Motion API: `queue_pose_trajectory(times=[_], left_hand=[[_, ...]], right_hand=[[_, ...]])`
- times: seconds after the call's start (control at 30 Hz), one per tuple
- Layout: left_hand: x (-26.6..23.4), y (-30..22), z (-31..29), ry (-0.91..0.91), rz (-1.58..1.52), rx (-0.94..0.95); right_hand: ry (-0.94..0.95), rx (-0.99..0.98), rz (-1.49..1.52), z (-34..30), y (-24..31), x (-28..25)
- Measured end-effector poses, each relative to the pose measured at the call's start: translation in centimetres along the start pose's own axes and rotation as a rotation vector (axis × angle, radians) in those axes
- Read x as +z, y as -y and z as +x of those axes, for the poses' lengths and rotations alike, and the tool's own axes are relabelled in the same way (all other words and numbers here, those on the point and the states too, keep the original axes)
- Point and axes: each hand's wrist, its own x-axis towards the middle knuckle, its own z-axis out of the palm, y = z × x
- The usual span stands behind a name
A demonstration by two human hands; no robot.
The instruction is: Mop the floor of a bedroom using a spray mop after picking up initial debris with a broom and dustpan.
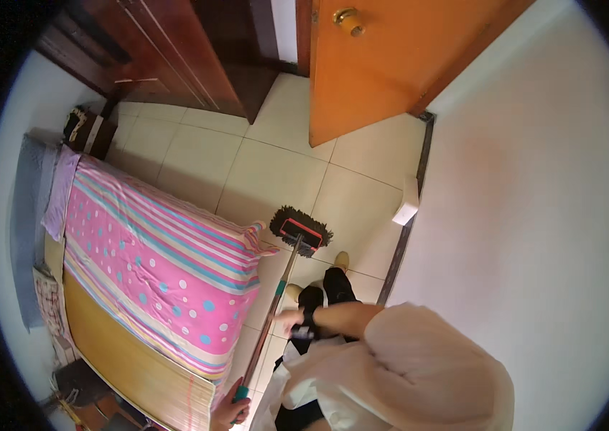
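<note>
The mop handle [267, 327] is gripped in two places. Its teal upper end is clasped by the left hand [231, 411] at the lower edge of the view, fingers wrapped round it. Farther down the shaft, the right hand [291, 321] is laid against the handle; its fingers appear to be closed on it, though the fisheye and the pale sleeve [405, 359] leave this less than certain. A dark strap is worn at that wrist.

From the hands the handle slants up and to the right to the mop head [301, 231], a flat red-framed pad with a dark fringe, which is pressed on the pale tiled floor [276, 172] just beside the corner of the bed [154, 251].

For the stroke to be done well, the pad is best kept flat on the tiles and drawn in straight, overlapping passes, with the push given by the lower hand and the steering by the upper one.

Room is limited. The bed, covered in a pink striped and dotted sheet, closes the left side; the white wall [534, 215] and its dark skirting line close the right. Ahead, an open strip of tiles runs to the orange door [376, 65] and the dark wooden wardrobe [175, 57]. A small white box [406, 205] sits at the skirting, near the pad's right edge, and is to be steered around.
</note>
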Motion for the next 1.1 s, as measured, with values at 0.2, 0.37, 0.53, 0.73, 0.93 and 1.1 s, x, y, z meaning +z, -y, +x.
queue_pose_trajectory(times=[0.2,0.37,0.53,0.73,0.93,1.1], left_hand=[[-1.4,0.5,3.2,0.055,0.036,0.243],[-2.5,-0.2,5.2,0.136,0.027,0.278],[0.8,-9.4,9.9,0.349,-0.104,0.233],[4.6,-19.1,14.6,0.402,-0.13,0.217],[13.2,-33.7,18.2,0.445,-0.062,0.135],[22.4,-46.1,21.6,0.47,-0.023,0.147]], right_hand=[[-0.424,0.329,1.217,7.6,-0.8,8.2],[-0.62,0.26,0.68,7.2,0.7,7.5],[-0.91,-0.074,0.941,2.8,1.0,-3.8],[-1.106,-0.149,1.239,-2.9,10.3,-11.3],[-1.517,-0.262,0.858,-12.5,15.7,-22.6],[-1.662,-0.265,0.892,-21.8,20.0,-34.3]])
